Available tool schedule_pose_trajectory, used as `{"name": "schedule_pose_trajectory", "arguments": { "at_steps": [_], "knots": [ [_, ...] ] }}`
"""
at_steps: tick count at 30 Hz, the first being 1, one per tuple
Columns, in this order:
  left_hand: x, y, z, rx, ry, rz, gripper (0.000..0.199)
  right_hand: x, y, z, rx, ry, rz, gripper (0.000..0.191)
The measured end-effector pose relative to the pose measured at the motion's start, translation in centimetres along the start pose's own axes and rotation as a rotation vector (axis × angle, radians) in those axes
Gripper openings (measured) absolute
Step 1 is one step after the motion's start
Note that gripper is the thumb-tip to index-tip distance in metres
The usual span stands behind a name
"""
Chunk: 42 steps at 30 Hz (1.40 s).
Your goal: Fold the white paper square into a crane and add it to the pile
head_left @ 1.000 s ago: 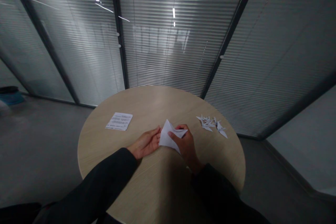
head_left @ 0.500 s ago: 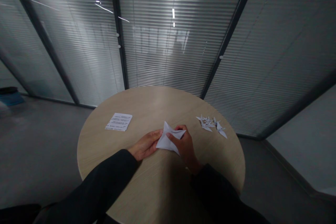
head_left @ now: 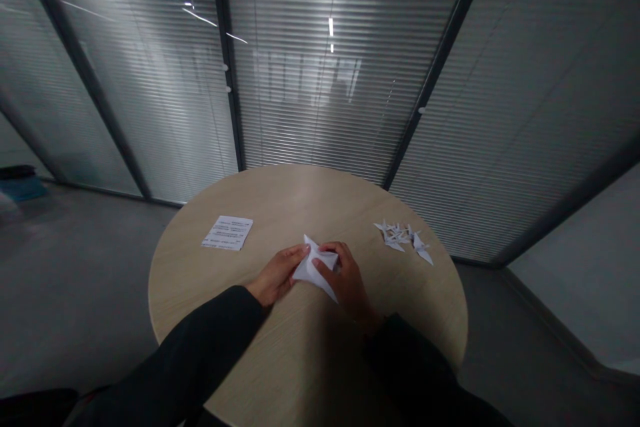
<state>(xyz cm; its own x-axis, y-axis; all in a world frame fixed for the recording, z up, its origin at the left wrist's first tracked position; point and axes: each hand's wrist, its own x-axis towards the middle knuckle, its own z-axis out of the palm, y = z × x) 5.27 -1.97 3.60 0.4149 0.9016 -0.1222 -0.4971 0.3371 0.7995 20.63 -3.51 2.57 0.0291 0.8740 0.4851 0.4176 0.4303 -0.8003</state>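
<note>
Left hand, fingers closed in, thumb on the near face, pinches one side of a folded white paper; right hand, curled, grips the other. The paper is held over the middle of a round table. Step in hand, as I judge it: shaping a fold; the next move calls for steady, even pinching. Beyond: printed paper left, small folded paper figures right.

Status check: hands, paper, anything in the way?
Left hand, right hand gripping folded paper. Pointed corners showing. Printed sheet left, paper figures right, neither in the way.
</note>
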Motion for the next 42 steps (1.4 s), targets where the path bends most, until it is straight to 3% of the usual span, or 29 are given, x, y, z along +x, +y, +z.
{"name": "schedule_pose_trajectory", "arguments": {
  "at_steps": [10,19,24,30,36,39,42],
  "knots": [
    [0.0,1.0,-0.5,0.222,0.136,0.219,0.034,0.3,-0.8,-1.4,0.191,-0.263,0.0,0.029],
    [-0.1,1.4,-0.9,0.277,0.093,0.102,0.027,0.5,-0.2,-1.5,0.225,-0.239,-0.026,0.03],
    [0.0,1.7,-1.1,0.197,0.081,0.061,0.027,0.7,-0.2,-1.9,0.296,-0.331,-0.028,0.034],
    [0.2,1.8,-1.4,0.137,0.106,0.005,0.024,0.9,-0.2,-2.0,0.356,-0.406,0.082,0.03],
    [0.1,1.8,-1.1,0.098,0.126,0.067,0.025,1.0,0.1,-1.5,0.408,-0.345,0.172,0.029],
    [-0.4,2.2,-0.4,0.069,0.135,0.112,0.04,1.2,0.3,-1.6,0.404,-0.245,0.189,0.03],
    [-0.9,2.4,0.1,0.082,0.047,0.17,0.054,1.4,0.3,-1.8,0.38,-0.142,0.176,0.029]
  ]
}}
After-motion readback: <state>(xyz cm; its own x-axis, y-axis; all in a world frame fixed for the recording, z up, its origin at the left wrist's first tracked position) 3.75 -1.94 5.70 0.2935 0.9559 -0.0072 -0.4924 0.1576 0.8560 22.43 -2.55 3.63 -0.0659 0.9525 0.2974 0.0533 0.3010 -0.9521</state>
